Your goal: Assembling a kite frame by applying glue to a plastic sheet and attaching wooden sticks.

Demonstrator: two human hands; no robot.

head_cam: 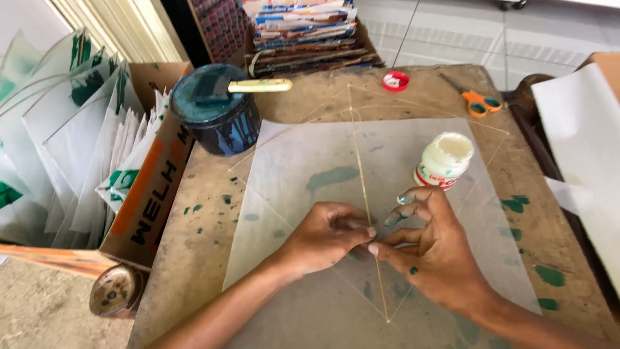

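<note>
Both hands meet low on the kite paper [310, 194], at its thin middle stick [363, 174]. Left hand [323, 236] and right hand [433, 252] have fingers [369, 231] pinched together on the stick, which runs up between them. Press softly, I think, and keep it straight. Glue jar [444, 159] stands near on the counter [194, 252].

A worn, brown wooden worktable [213, 258], spotted with green paint stains, is filling most of the view. Pale tiled flooring [452, 32] is showing beyond its far edge, with daylight falling across it. A cream slatted shutter [123, 26] is standing past the far left corner. Bare grey concrete floor [39, 310] is lying below the near left corner.
</note>
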